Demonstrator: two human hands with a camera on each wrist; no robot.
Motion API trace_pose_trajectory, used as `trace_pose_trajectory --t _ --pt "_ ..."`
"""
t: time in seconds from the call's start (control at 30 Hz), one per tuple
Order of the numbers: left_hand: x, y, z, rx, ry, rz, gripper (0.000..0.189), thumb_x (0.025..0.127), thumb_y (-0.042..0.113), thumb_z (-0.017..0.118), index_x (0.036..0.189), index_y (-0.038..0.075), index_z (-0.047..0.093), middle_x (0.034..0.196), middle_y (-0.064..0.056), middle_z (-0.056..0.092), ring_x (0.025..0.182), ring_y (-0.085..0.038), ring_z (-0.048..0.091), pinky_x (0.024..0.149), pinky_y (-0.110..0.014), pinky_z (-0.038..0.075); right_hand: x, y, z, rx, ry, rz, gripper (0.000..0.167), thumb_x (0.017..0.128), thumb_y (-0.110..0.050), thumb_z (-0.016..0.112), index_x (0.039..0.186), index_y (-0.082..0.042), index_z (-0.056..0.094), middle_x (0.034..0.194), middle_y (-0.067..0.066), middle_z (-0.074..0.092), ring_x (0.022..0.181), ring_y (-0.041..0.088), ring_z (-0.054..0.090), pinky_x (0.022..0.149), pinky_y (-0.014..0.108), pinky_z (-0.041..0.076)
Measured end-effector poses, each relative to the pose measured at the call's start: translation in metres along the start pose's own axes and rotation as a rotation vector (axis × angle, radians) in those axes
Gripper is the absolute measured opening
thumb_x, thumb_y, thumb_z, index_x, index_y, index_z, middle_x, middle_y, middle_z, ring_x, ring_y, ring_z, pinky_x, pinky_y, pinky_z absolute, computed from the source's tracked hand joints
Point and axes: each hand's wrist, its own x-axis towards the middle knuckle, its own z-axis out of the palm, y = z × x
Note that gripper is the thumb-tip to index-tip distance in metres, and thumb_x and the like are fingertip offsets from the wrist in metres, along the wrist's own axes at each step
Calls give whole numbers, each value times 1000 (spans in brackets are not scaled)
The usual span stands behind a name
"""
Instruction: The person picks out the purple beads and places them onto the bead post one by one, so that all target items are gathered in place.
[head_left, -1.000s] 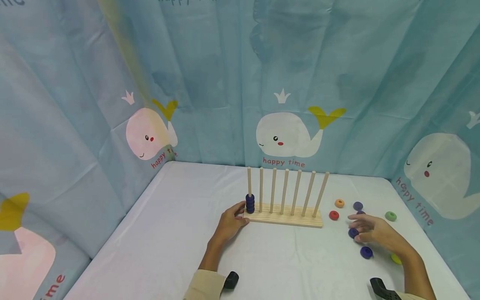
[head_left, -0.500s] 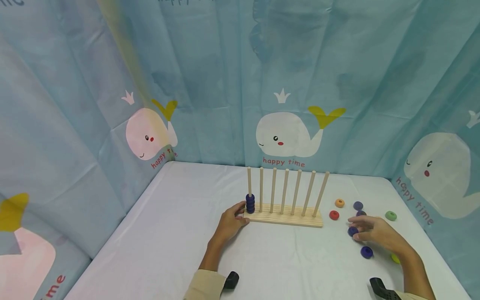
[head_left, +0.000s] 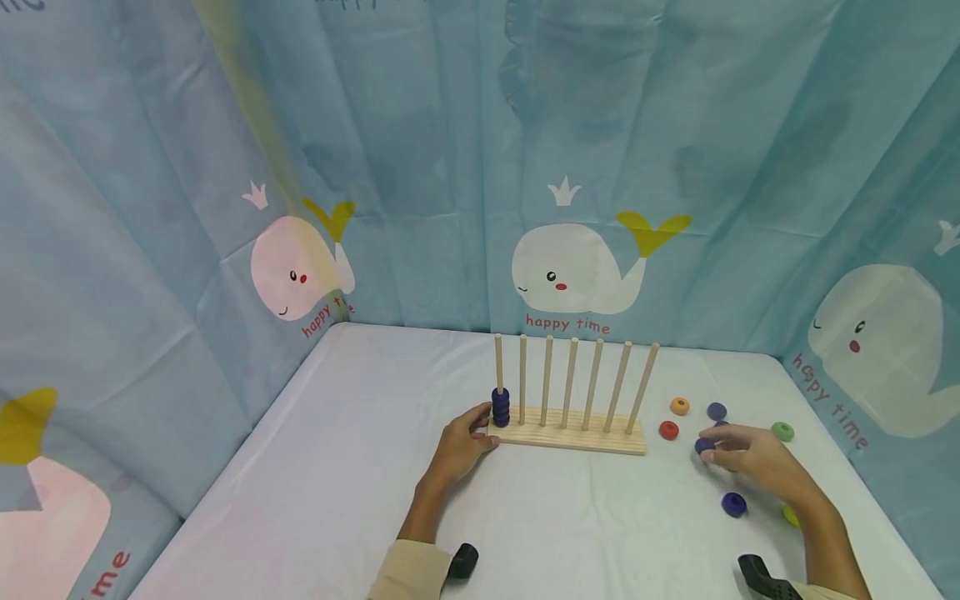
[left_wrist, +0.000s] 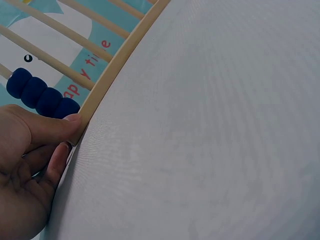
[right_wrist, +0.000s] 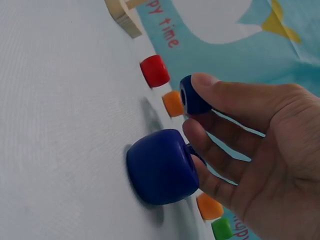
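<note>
My left hand (head_left: 459,446) grips the left end of a wooden counting frame's base (head_left: 570,442), thumb on its front edge. Several dark blue beads (head_left: 500,408) are stacked on the leftmost rod, beside that hand; they also show in the left wrist view as a blue stack (left_wrist: 40,92). Over on the right, my right hand (head_left: 757,460) pinches one blue bead (right_wrist: 194,97) between thumb and fingertips, held just off the table. Its hole faces sideways in the right wrist view. Another blue bead (head_left: 733,504) lies on the cloth nearer to me.
Loose beads lie around the right hand: red (head_left: 668,430), orange (head_left: 679,406), blue (head_left: 717,412), green (head_left: 782,431) and a partly covered yellow-green one (head_left: 791,516). The other upright rods (head_left: 594,383) carry no beads. A whale-print curtain (head_left: 420,167) hangs behind the white table (head_left: 322,433).
The right hand has closed its thumb and fingers on the blue bead and raised it, moving slightly away from me. My left hand has stayed at the frame.
</note>
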Motion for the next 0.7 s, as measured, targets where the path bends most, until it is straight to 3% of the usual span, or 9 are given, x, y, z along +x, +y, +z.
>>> trace_pose_trajectory --t 0.3,0.5,0.7 --pt "1 -1 1 -8 0 8 61 86 11 72 143 15 49 129 -12 60 111 -24 60 94 -38 50 -1 -10 -1 12 45 -34 64 88 -51 67 134 -8 57 137 26 50 123 50 46 87 65 45" --pt "1 -2 1 0 -3 -2 62 86 12 72 144 16 49 128 -11 61 112 -23 60 94 -36 50 -3 -23 -2 -5 88 -32 66 89 -52 65 137 -7 54 133 25 54 120 49 48 86 66 46" --pt "2 -3 1 1 2 6 62 86 11 73 143 16 50 126 -11 62 108 -22 61 91 -36 51 -3 -37 0 30 125 -83 64 90 -52 64 136 -8 54 134 21 54 121 47 50 90 65 44"
